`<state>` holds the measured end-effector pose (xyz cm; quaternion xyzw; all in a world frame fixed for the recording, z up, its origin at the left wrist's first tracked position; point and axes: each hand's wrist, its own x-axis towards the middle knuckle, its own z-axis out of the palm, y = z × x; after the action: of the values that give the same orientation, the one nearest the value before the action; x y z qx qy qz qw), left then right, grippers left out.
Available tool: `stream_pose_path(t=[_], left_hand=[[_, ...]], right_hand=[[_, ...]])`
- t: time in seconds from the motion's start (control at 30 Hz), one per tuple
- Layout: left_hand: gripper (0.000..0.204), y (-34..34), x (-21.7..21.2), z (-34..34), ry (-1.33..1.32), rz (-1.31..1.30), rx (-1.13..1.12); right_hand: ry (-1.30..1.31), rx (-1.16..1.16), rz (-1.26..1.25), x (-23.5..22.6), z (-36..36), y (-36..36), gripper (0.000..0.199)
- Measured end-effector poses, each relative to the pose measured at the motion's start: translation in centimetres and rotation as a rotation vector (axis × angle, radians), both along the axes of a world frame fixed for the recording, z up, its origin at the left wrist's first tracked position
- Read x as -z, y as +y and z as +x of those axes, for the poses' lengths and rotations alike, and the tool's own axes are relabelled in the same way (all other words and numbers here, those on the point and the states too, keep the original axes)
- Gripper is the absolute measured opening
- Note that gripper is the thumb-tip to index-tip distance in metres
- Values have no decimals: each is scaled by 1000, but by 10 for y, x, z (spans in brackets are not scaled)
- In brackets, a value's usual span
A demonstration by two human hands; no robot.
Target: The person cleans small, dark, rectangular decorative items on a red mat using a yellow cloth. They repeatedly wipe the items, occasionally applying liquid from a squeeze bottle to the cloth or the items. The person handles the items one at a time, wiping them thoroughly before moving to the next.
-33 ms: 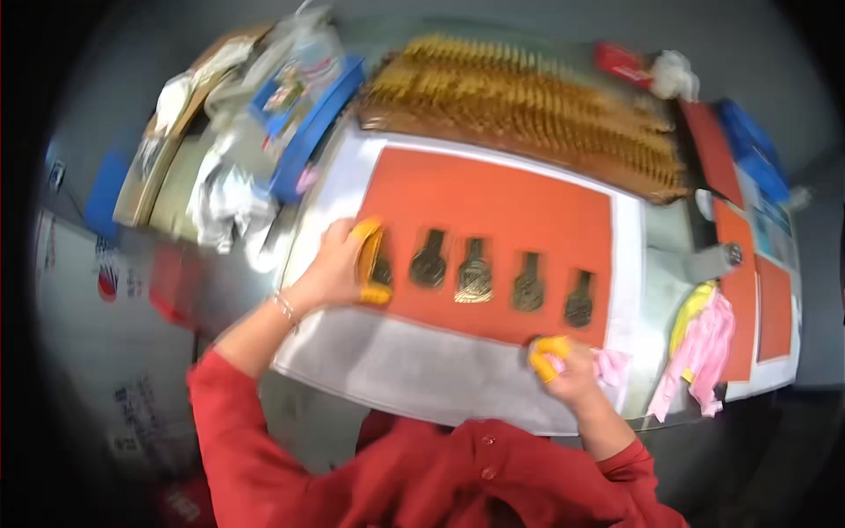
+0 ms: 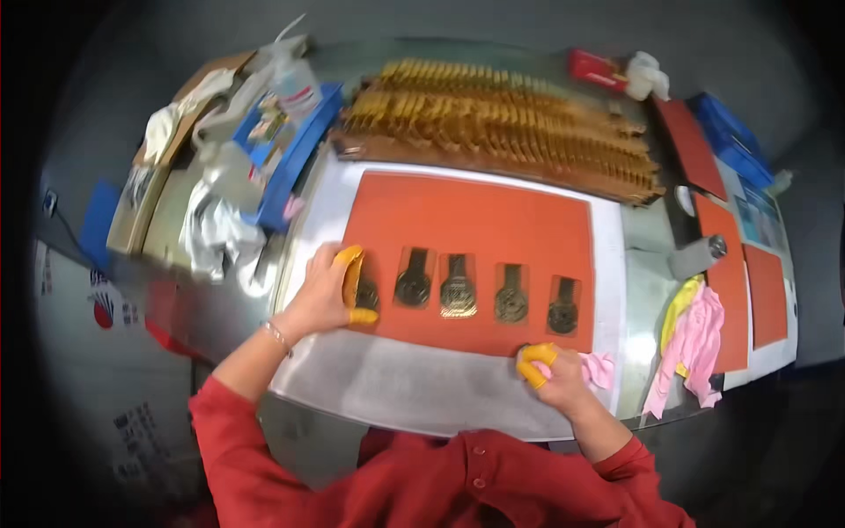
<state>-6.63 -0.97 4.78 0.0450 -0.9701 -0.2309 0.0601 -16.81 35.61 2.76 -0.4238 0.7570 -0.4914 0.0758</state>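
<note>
Several dark medal-shaped pieces, each on a thin rectangular plate, lie in a row on an orange mat (image 2: 475, 207). My left hand (image 2: 321, 295), with yellow finger covers on thumb and index finger, is curled about the leftmost medal-shaped piece (image 2: 367, 295), gripping its ends and partly hiding it. To its right lie a second piece (image 2: 413, 280), a shinier piece (image 2: 458, 289) and others. By the mat's front edge my right hand (image 2: 556, 377), also with yellow finger covers, is closed on a pink cloth (image 2: 598, 370). Something small and dark shows at its fingertips.
Behind the mat stands a long rack of gold-brown pieces (image 2: 502, 123). A blue tray (image 2: 304, 150) with a bottle sits at the left, beside crumpled silvery material (image 2: 216, 229). At the right are a grey cylinder (image 2: 698, 257), pink and yellow cloths (image 2: 691, 339) and more orange sheets (image 2: 722, 299).
The whole view has shifted slightly, and the picture is sharper now. Both hands keep about the same places relative to the mat and the row of pieces.
</note>
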Motion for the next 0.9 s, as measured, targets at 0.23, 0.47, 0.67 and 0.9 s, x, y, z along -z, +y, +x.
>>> stream_pose_path(t=[0.23, 0.47, 0.67, 0.9], left_hand=[[92, 19, -47, -13, 34, -242, 27], [84, 61, -156, -195, 298, -109, 148], [95, 122, -176, -357, 65, -333, 105], [76, 135, -109, -451, -210, -696, 226]], right_hand=[[-63, 150, -124, -34, -28, 39, 4], [-515, 406, -382, 8, -104, 97, 4], [-628, 258, -438, 11, -101, 96, 3], [-706, 241, -390, 13, -106, 104, 3]])
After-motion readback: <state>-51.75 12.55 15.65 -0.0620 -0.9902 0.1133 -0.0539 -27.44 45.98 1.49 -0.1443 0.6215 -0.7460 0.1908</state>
